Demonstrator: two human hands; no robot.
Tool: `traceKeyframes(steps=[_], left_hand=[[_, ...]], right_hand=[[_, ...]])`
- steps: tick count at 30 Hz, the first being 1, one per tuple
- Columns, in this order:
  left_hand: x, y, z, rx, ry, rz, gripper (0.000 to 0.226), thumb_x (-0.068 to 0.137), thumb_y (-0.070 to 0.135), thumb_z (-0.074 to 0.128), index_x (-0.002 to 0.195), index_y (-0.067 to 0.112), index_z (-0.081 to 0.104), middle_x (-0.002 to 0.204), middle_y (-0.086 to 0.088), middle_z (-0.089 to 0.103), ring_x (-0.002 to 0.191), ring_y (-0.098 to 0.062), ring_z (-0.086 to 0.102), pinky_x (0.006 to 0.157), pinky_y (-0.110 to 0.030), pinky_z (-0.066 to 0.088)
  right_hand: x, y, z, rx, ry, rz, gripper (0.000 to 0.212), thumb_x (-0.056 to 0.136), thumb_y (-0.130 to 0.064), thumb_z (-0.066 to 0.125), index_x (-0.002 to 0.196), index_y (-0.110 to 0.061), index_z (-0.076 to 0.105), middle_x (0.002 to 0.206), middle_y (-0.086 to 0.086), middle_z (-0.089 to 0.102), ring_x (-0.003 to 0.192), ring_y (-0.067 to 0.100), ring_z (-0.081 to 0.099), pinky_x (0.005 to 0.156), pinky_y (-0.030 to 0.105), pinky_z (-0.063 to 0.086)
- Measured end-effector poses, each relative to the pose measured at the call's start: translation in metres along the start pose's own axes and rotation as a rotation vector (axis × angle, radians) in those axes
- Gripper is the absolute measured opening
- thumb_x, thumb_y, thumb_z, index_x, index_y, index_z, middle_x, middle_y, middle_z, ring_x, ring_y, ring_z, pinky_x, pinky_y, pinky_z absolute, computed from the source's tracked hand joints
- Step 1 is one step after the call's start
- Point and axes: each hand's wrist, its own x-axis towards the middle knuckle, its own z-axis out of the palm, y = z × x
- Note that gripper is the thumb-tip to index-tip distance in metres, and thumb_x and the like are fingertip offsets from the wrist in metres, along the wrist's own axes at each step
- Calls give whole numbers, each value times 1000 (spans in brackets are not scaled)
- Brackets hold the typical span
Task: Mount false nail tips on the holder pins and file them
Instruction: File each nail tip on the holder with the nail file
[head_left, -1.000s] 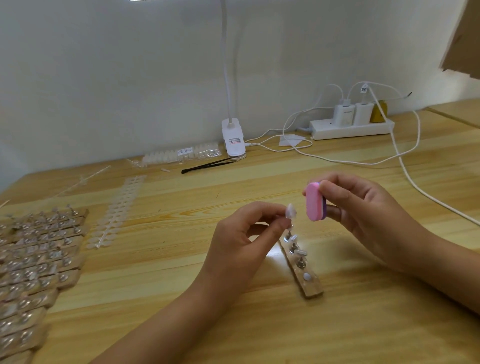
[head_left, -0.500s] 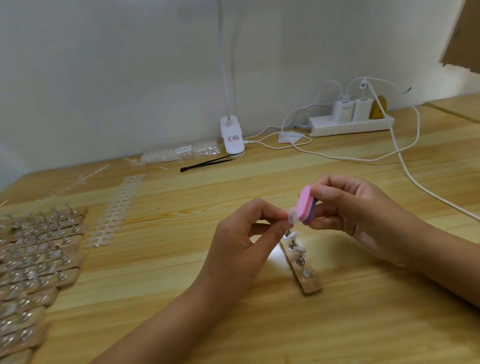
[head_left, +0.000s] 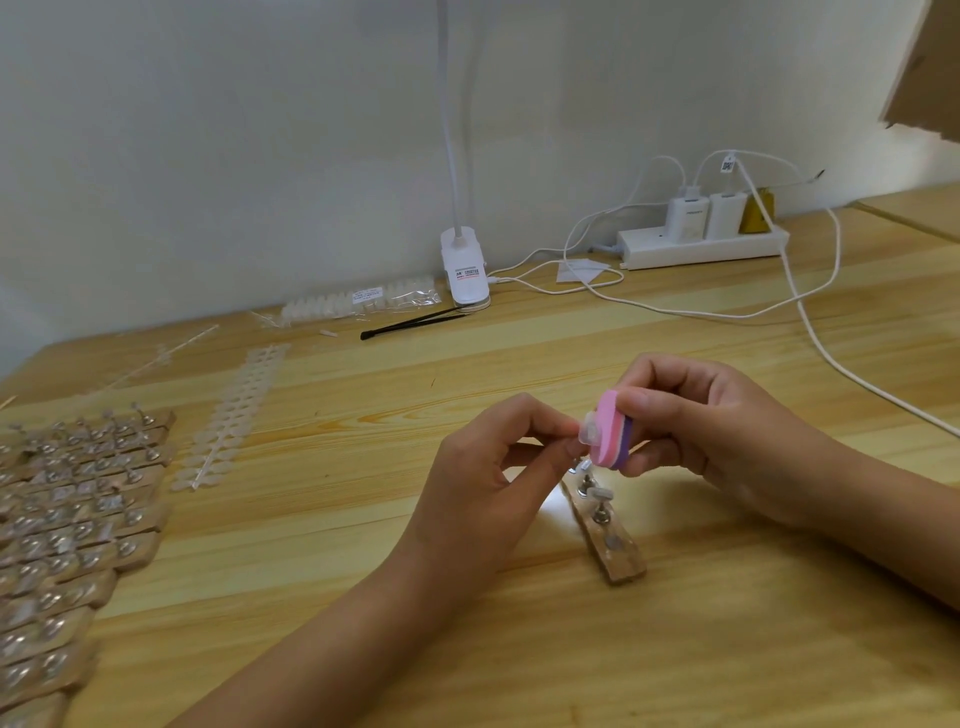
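Head view: L hand (head_left: 488, 478) pinches nail tip (head_left: 591, 433); R hand (head_left: 727, 436) grips file block (head_left: 613, 436).

Small printed labels on the lamp clip (head_left: 466, 274), the nail-tip bag (head_left: 367, 295) and a cable tag (head_left: 727, 166); none is legible.

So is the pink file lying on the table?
No, the right hand holds the pink file up in the air, against the clear nail tip that the left hand pinches.

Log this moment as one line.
step: filing | left hand: pinches nail tip | right hand: holds pink file against tip | holder: on table
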Motion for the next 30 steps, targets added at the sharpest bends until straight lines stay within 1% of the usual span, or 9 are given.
traceKeyframes(steps=[3,7,10,14,17,20,23,27,30], left_hand=[[-1,-1,0,14,1,-1,7,90,12,66,90,19,67,86,5,70,85,-14,69,75,-23,56],[-1,-2,0,28,8,-15,10,90,10,67,90,20,67,86,5,70,84,-13,68,75,-24,56],[-1,-2,0,42,3,-8,10,90,10,68,91,20,68,86,5,70,85,-13,69,75,-24,56],[-1,-1,0,35,16,-32,11,89,9,69,88,20,67,86,6,70,85,-12,69,75,-23,56],[-2,0,1,35,13,-22,7,89,13,68,89,20,68,86,6,70,85,-13,69,75,-23,56],[-1,-1,0,37,24,-37,14,89,10,69,88,24,67,86,6,70,84,-12,69,75,-23,56],[-1,-2,0,41,23,-33,13,89,9,69,89,22,67,87,4,70,85,-14,69,75,-27,58],[-1,-1,0,-8,38,-67,15,89,9,69,88,24,67,88,3,71,86,-15,69,77,-28,58],[0,0,0,-36,25,-75,11,91,12,68,90,23,66,89,3,72,88,-12,69,77,-27,57]], right_hand=[[-1,0,2,-49,-48,17,30,75,-46,80,84,-18,72,92,14,74,78,19,73,65,22,57],[0,1,-2,-4,59,-42,30,72,-48,81,83,-21,73,91,13,74,81,18,73,66,21,57],[-1,0,1,-38,-22,-20,30,75,-46,79,85,-19,72,92,14,74,79,19,73,66,22,57],[1,1,-1,-47,84,-56,33,72,-50,80,85,-20,73,92,14,74,82,20,73,67,22,57],[0,1,0,-83,12,-39,29,77,-47,77,86,-20,72,97,15,74,84,22,73,68,22,57],[0,1,-1,-68,81,-48,32,74,-50,79,86,-20,73,95,15,74,85,22,73,68,22,57],[0,2,0,-100,27,-42,28,77,-46,77,86,-20,73,96,15,74,86,24,74,69,24,58],[1,1,-3,-21,161,-80,28,70,-48,79,85,-24,74,91,10,75,85,19,74,69,21,57],[1,-3,-5,71,100,-37,23,71,-43,81,82,-24,73,91,9,75,84,17,74,67,20,57]])
